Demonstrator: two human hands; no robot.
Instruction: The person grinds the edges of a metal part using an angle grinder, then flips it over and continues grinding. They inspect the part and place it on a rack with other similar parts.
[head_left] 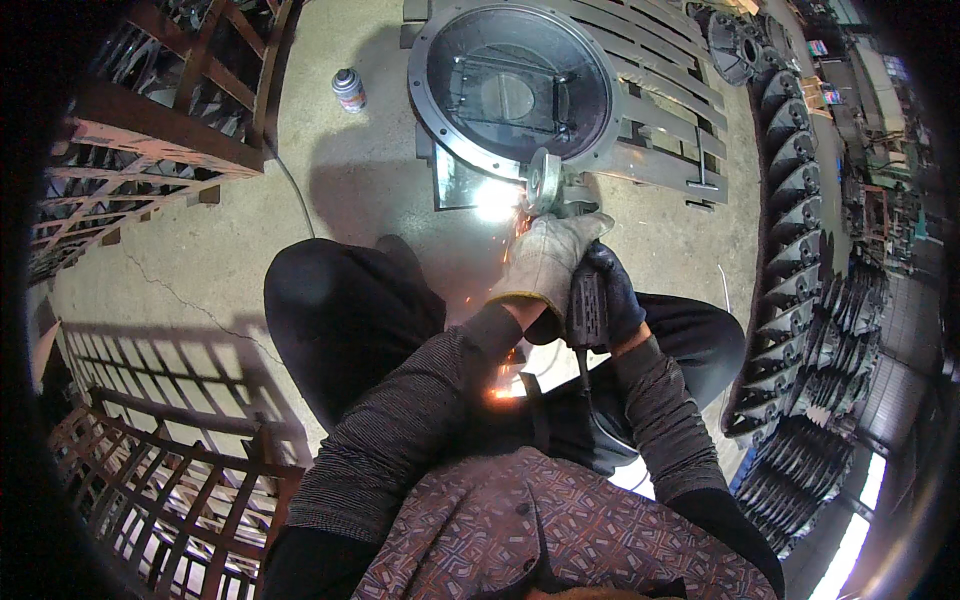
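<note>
Left hand [548, 258] and right hand [620, 292] are gripping the grinder [588, 308]. Probably hefty, rigid, bucking; holding well behind the disc [543, 184] is looking safest.

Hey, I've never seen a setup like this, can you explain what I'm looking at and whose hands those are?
There is no robot here, just a person's two gloved hands. The one picture comes from a wide fisheye camera on their head, looking down, so straight edges bend near the rim.

The right hand, in a dark glove, grips the body of a corded grinder. The left hand, in a pale glove, is at its front; its fingers are partly hidden. Sparks and glare show beside the near rim of a large round metal housing.

Next to that lie dark slats, and a spray can stands on the floor to the left.
</note>
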